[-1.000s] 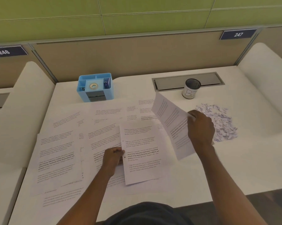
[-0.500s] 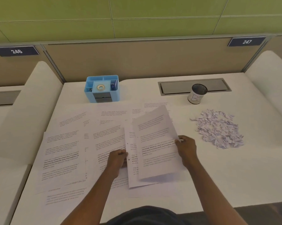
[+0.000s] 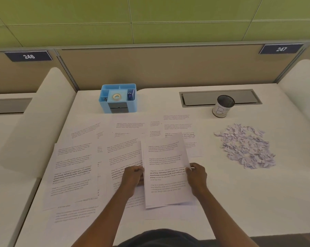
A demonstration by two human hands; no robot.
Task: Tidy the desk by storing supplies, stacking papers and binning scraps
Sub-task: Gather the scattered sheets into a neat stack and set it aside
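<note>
- Held stack (image 3: 165, 173): a few printed sheets, edges nearly aligned, lying near the middle of the desk (image 3: 248, 202) with the long side running near to far. It rests on top of other sheets, its far end tilted slightly right.
- Left hand (image 3: 132, 178): placed at the left edge of the held stack, about halfway along its length. The fingers (image 3: 139, 171) are curled in against that edge and grip it, knuckles upward. The forearm rises from the near edge of the scene, angled to the right.
- Right hand (image 3: 197, 177): placed at the right edge of the held stack, opposite the left hand. Its fingers (image 3: 190, 169) curl over the paper edge and pinch it, with the back of the hand facing up. The forearm enters from the near right.
- Loose sheets (image 3: 74, 168): printed pages spread in overlapping rows across the left and middle of the desk, to the left of and beyond the held stack.
- Paper scraps (image 3: 245, 145): a heap of small torn pieces on the right of the desk, well apart from both hands.
- Cup (image 3: 221, 110): a white, dark-rimmed container standing upright beyond the scraps, just before the grey hatch (image 3: 200, 98).
- Blue organiser (image 3: 132, 106): at the far left of the desk, with a tape roll (image 3: 117, 97) in its middle compartment.
</note>
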